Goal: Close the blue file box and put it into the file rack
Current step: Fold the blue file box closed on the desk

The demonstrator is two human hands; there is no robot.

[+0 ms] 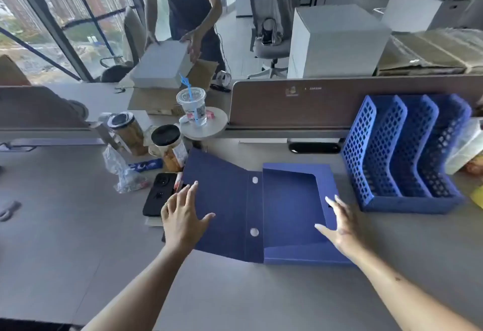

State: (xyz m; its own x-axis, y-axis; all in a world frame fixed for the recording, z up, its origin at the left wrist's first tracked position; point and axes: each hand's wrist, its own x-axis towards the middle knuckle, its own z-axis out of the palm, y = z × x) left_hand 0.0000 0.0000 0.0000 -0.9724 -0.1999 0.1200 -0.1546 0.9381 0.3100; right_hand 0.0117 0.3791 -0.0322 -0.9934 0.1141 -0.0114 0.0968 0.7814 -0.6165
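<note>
Head view: blue file box (287, 210) open on tabletop (78, 213); left hand (180, 215) splayed at lid, right hand (339, 223) spread on tray edge, neither gripping. Closing step; next, fold lid over; file rack (402, 153) beside.

Blue file box (287, 213) lies open, flat, beside upright blue file rack (407, 153)

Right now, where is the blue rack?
In the head view the rack stands on the desk at the right, just beyond the open file box and against the brown divider.
</note>
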